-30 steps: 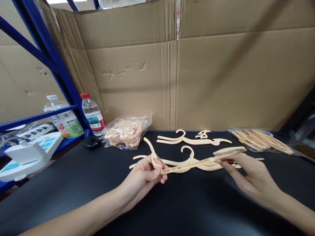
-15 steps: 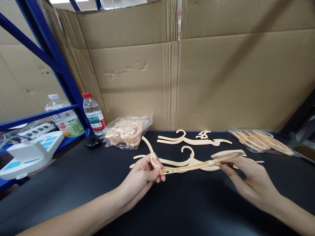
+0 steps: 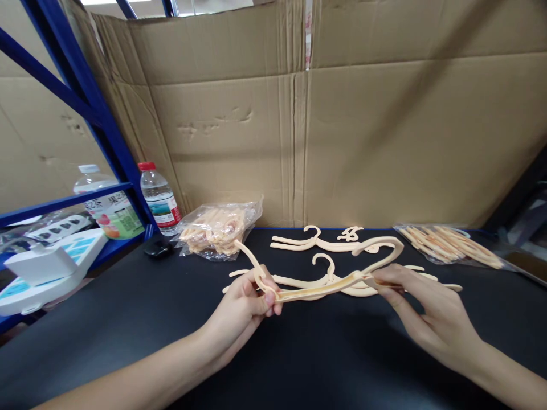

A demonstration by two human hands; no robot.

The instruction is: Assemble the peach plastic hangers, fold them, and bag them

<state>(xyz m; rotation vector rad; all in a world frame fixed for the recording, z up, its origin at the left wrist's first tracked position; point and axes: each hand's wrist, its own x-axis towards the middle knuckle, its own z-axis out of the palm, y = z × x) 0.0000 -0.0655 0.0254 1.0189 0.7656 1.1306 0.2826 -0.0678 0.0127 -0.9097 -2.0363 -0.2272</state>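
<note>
Between my two hands a beige plastic clothes hanger [image 3: 318,291] is held up over the black table, its hook turned up on the right. My left hand [image 3: 252,296] is closed on its left end, where a curved piece sticks up past my fingers. My right hand [image 3: 421,307] pinches it just right of the hook; my fingers hide part of that side. Behind it, another beige hanger [image 3: 325,267] lies on the table, partly covered by my hands and the held one. Farther back lies a beige hanger with split arms [image 3: 294,245], beside some small beige hook pieces [image 3: 350,233].
A clear bag of beige parts [image 3: 216,230] lies at the back left, and a bag of long beige pieces [image 3: 447,245] at the back right. A red-capped water bottle [image 3: 160,199] stands by the blue rack [image 3: 102,125]. Cardboard [image 3: 231,125] walls the back.
The held hanger has turned, so its hook now stands up instead of lying nearly flat over my right hand. Both hands keep their grip in nearly the same place.
</note>
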